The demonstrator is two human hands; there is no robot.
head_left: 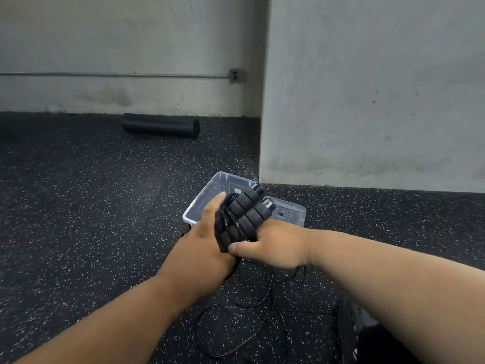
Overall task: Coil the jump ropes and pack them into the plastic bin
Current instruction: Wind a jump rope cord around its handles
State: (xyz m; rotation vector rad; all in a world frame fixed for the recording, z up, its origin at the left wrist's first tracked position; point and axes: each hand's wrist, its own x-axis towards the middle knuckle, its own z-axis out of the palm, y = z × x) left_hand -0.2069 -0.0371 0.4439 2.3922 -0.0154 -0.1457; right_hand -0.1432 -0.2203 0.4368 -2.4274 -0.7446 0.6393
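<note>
Gripping jump rope handles [244, 216] w/ both — left hand [202, 243] & right hand [273, 245] — above plastic bin [207, 190].

No readable text anywhere. The clear plastic bin [294, 210] has small moulded marks on its base, too blurry for me to read. The black jump rope handles [245, 215] in my fingers show no logo or lettering I can make out. The wall outlet box [234, 75] carries no label. 0 numbers, 0 signs, 0 brands visible.
</note>
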